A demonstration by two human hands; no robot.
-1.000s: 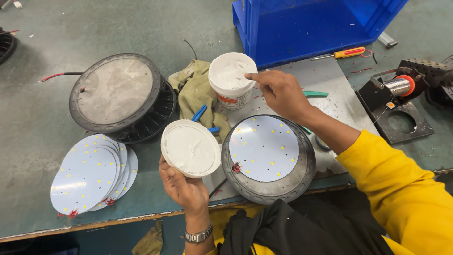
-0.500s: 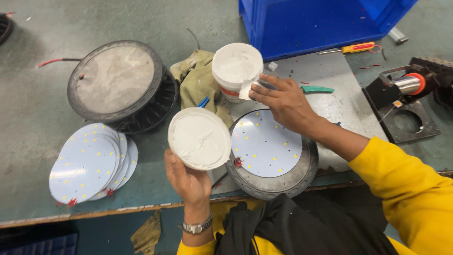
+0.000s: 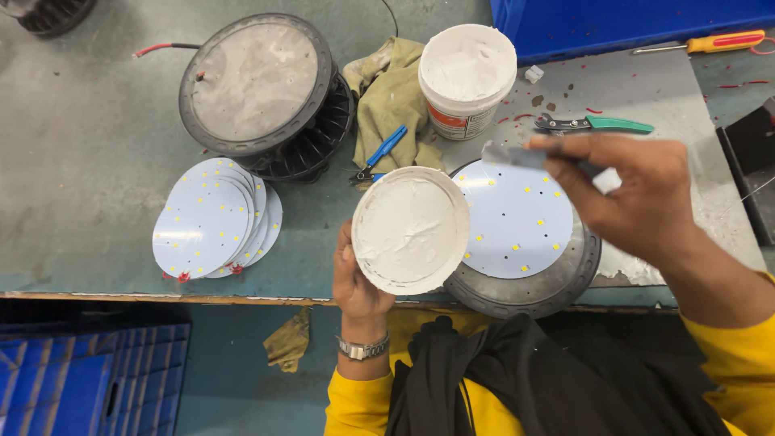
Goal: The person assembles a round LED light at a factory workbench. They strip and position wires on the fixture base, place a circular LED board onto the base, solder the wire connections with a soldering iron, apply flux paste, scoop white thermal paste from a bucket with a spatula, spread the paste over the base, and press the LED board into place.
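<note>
My left hand holds a round white disc from below, its upper face smeared with white paste. My right hand grips a flat metal spatula whose blade points left, just above and to the right of the disc. Under both lies a round LED board seated in a grey metal lamp housing at the table's front edge. An open white tub of paste stands behind it.
A black finned lamp housing sits at the back left, with a stack of round LED boards in front of it. An olive rag, blue-handled pliers, green-handled cutters, an orange screwdriver and a blue crate surround the tub.
My right hand has drawn back from the paste tub toward me with the spatula. The disc in my left hand has stayed about where it was over the lamp.
</note>
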